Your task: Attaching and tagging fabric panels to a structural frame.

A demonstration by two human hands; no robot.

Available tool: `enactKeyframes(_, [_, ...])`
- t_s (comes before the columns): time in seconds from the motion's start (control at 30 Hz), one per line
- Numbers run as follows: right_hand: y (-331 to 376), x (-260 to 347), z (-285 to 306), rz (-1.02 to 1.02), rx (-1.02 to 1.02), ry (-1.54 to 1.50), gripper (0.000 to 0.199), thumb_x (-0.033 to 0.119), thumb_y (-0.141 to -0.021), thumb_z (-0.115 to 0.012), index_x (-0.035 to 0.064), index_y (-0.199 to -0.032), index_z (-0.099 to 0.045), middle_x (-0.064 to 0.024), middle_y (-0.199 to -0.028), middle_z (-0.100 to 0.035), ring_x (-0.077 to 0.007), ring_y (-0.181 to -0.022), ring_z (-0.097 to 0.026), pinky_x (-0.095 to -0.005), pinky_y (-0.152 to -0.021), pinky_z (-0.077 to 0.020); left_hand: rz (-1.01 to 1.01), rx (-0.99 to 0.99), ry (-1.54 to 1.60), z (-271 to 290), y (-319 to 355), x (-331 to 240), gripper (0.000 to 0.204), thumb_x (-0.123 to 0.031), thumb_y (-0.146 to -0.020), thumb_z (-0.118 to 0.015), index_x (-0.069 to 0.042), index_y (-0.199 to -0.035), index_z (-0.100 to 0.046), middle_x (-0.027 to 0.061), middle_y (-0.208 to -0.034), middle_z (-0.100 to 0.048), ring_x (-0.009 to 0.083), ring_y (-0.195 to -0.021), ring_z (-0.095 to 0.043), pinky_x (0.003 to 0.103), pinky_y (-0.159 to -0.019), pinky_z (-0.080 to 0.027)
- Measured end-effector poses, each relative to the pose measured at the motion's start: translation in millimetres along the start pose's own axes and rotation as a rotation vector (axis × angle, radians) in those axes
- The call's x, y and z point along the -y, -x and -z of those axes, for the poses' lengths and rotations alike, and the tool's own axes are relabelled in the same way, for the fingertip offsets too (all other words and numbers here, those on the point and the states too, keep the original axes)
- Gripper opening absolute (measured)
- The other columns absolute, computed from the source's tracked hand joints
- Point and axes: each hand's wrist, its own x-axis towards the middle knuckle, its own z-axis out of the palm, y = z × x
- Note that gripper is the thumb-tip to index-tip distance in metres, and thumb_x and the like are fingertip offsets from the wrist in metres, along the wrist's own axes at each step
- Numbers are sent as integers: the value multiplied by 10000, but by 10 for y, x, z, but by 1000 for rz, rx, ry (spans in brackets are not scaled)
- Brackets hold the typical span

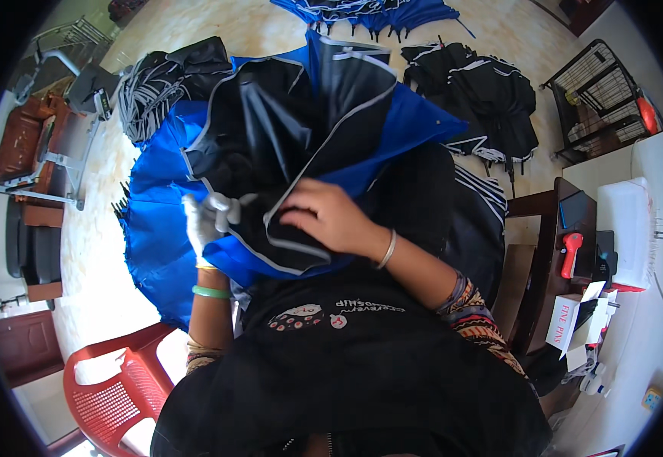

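Note:
A blue-and-black umbrella canopy (270,122) with grey edging lies spread over my lap, its black side facing up. My left hand (216,215), in a white glove, has its fingers curled at the canopy's near left edge. Bare and with a silver bangle at its wrist, my right hand (328,217) bends its fingers over a grey-trimmed fold of the black cloth. Its fingertips are partly hidden by the cloth. Under and left of the canopy spreads more blue umbrella cloth (156,228), with dark rib tips along its outer edge.
Black bundles with grey trim lie at the far left (168,87) and far right (476,99); a blue umbrella pile (369,11) is beyond. A red plastic chair (122,388) stands near left. On my right, a dark table (548,266) holds a red-handled tool (570,255) and an open box (571,324).

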Motion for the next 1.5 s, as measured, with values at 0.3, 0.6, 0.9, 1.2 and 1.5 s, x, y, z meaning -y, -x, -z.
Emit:
enactKeyframes(0.3, [161,264,-124,-61,42,11,120,40,-784,-674,-10,-888,-639,-112,-874,-584,-256,-764,-590,-312,-653,-462,-609,381,-1103,-1604,874,-305,625,-488,-864,-554,55,-1171,-515,187,-1090,-596,365,-1109,-530,447,-1054,-349])
enactKeyframes(0.6, [318,209,-76,-63,-197,133,119,-40,-764,-656,0,-873,-628,-111,-819,-547,-247,-682,-557,-315,-604,-447,-761,379,-1401,-1399,447,425,418,-44,-776,-611,31,-1183,-553,231,-1181,-589,363,-1056,-593,390,-889,-475])
enactKeyframes(0.9, [344,331,256,-302,-190,24,146,-57,-803,-626,-17,-938,-667,-73,-821,-570,-140,-721,-590,-254,-620,-450,-795,267,-1384,-1381,313,413,328,-46,-766,-608,-42,-1094,-622,135,-1132,-628,301,-953,-633,345,-808,-508])
enactKeyframes(1.2, [619,272,448,-509,-288,-402,169,-51,-796,-657,-5,-957,-679,-68,-829,-594,-118,-692,-602,-232,-613,-460,-551,646,-1289,-1113,117,569,169,-114,-797,-604,-58,-952,-643,115,-876,-636,304,-763,-630,376,-667,-506])
enactKeyframes(1.5, [524,546,459,-129,-277,413,138,-76,-804,-624,-5,-918,-656,-96,-833,-610,-163,-652,-584,-243,-575,-458,-592,647,-1596,-1229,214,722,124,-170,-815,-602,-71,-876,-643,76,-747,-595,284,-654,-596,377,-585,-484])
